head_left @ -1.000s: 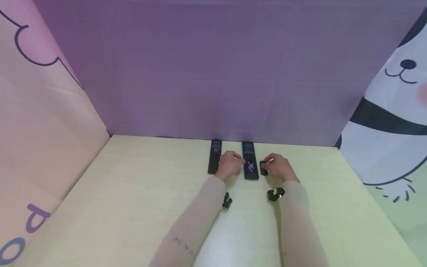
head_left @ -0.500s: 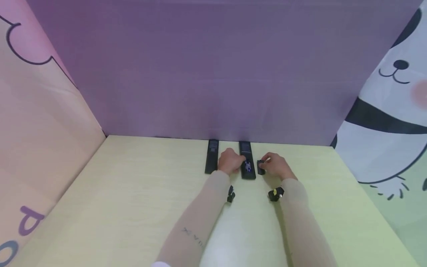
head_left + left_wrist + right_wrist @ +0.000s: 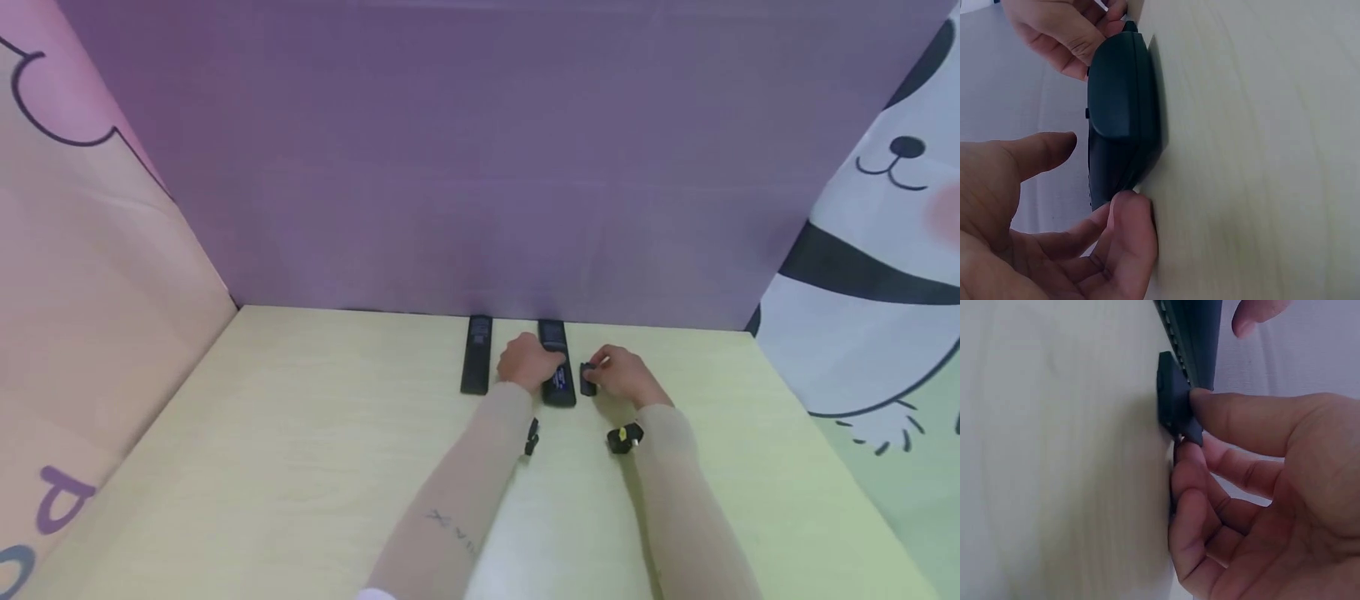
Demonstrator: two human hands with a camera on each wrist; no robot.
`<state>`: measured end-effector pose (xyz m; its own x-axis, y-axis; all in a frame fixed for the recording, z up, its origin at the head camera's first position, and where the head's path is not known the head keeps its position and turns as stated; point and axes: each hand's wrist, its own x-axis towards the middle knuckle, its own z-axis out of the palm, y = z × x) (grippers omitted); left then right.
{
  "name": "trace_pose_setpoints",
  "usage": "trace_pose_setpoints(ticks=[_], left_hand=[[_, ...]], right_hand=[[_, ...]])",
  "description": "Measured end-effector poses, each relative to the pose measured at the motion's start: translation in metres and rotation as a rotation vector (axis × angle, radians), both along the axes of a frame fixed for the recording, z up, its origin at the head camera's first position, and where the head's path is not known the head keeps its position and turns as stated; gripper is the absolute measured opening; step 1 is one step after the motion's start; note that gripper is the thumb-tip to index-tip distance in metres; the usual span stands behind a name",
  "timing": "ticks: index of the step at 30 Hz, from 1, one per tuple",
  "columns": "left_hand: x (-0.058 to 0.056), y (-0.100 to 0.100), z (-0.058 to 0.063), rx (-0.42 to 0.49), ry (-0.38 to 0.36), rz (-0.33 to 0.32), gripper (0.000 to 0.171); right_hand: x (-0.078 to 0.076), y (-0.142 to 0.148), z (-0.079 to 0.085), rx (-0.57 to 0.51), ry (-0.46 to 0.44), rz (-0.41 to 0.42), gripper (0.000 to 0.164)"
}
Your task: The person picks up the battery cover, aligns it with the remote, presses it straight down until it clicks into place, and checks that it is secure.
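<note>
A black remote control (image 3: 552, 335) lies on the table with its back up, its battery compartment uncovered and batteries (image 3: 559, 380) showing inside. My left hand (image 3: 528, 363) is at its left side. In the left wrist view the thumb (image 3: 1047, 153) hovers above the remote, apart from it, while the bent fingers rest against its side near the table. To the right of the remote, my right hand (image 3: 627, 375) pinches a small black battery cover (image 3: 1174, 394) between thumb and fingers, low over the table. Whether the cover touches the table is hard to tell.
A second black remote (image 3: 476, 358) lies back up to the left, roughly parallel to the first. Both reach close to the purple wall (image 3: 480, 167) behind the pale table (image 3: 315, 433). Printed side panels stand left and right.
My left hand has moved right, away from the second remote, and its thumb now reaches over the uncovered compartment. The right hand keeps its hold on the battery cover, almost still.
</note>
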<state>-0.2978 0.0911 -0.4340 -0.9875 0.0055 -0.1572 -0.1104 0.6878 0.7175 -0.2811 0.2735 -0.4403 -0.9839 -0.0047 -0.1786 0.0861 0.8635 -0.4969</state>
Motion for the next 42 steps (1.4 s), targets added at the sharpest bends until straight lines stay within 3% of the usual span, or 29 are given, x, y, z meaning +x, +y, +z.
trace_pose_setpoints(ticks=[10,20,35,42], left_hand=[[-0.006,0.013,-0.006,-0.077,-0.003,0.060,0.044],[-0.008,0.016,-0.009,-0.093,-0.039,0.087,0.043],[-0.005,0.018,-0.011,-0.058,-0.041,0.097,0.043],[0.001,0.009,-0.008,0.037,-0.035,0.083,0.038]], right_hand=[[0.001,0.002,0.000,-0.009,0.011,0.003,0.031],[0.001,0.000,-0.002,-0.009,0.020,0.009,0.029],[0.001,0.000,0.000,-0.005,0.018,-0.004,0.030],[0.001,0.004,0.000,-0.029,0.022,-0.015,0.033]])
